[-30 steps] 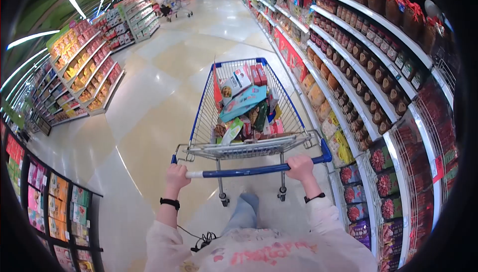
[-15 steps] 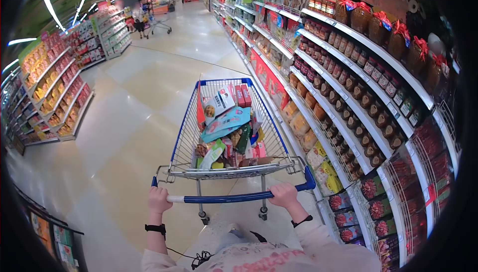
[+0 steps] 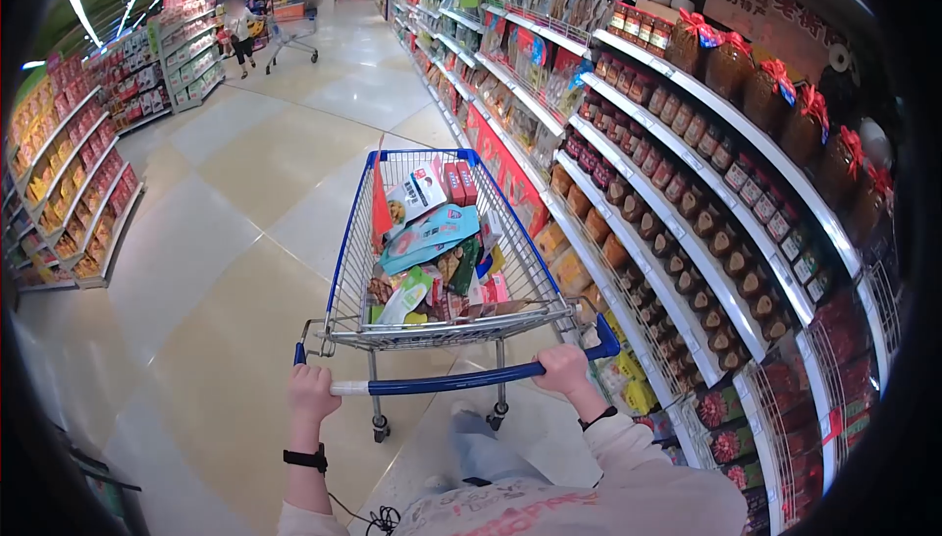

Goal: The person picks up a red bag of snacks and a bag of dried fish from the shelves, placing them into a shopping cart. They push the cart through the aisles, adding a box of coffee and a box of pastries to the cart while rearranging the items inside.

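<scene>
A wire shopping cart (image 3: 339, 271) with blue trim stands in front of me. My left hand (image 3: 312, 393) is closed around the left end of its handlebar (image 3: 442, 382), beside a white section. Toward the bar's right end, my right hand (image 3: 563, 369) grips it as well. Inside the basket lie a light-blue pouch (image 3: 428, 239), a white package (image 3: 414, 192), red boxes (image 3: 459, 183), a green-and-white pouch (image 3: 405, 295) and several other packets. A black band (image 3: 306, 458) circles each wrist.
Long shelves (image 3: 677, 173) of jars and bags run close along the right side. At the left stands a stepped display (image 3: 74, 178) of packaged goods. Farther up the aisle, a person (image 3: 240, 37) is near another cart (image 3: 290, 40).
The cart and I have moved forward along the aisle; the right-hand shelves and left display have shifted back past me. The distant person and cart look nearer. Both hands stay on the handlebar.
</scene>
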Demonstrator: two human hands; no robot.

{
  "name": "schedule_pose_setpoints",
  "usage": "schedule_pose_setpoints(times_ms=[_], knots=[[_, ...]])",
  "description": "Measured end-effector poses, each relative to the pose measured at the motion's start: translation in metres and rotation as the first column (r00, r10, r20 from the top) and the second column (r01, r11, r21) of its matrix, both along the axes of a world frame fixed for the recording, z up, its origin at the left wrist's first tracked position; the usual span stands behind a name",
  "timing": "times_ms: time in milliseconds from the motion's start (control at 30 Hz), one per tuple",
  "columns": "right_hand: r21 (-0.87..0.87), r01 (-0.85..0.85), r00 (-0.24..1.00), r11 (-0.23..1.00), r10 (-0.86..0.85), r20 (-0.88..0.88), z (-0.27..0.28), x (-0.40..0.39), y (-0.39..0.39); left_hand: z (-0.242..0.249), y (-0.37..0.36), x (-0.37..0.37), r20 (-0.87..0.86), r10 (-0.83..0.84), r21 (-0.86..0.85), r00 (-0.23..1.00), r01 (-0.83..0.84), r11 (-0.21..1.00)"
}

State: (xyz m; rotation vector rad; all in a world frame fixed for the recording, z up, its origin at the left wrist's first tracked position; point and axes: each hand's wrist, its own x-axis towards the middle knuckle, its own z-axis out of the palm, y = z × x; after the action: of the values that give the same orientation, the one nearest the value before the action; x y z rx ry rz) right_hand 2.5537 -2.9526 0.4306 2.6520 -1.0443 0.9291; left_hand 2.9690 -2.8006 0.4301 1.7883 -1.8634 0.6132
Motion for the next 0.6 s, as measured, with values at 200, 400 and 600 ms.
schedule_pose_setpoints(times_ms=[200, 400, 600], knots=[[0.019, 0.003, 0.999, 1.0, -0.002, -0.033, -0.01, 0.008, -0.077, 0.007, -0.075, 0.005, 0.031, 0.041, 0.077, 0.999, -0.043, 0.996], [0.056, -0.013, 0.999, 0.998, 0.015, -0.036, -0.018, 0.016, -0.15, -0.001, -0.147, 0.013, -0.042, 0.015, 0.075, 0.999, -0.012, 0.997], [0.124, 0.052, 0.994, 0.991, -0.039, -0.105, -0.013, 0.033, -0.219, -0.017, -0.221, 0.036, 0.007, 0.004, 0.081, 1.0, -0.004, 0.997]])
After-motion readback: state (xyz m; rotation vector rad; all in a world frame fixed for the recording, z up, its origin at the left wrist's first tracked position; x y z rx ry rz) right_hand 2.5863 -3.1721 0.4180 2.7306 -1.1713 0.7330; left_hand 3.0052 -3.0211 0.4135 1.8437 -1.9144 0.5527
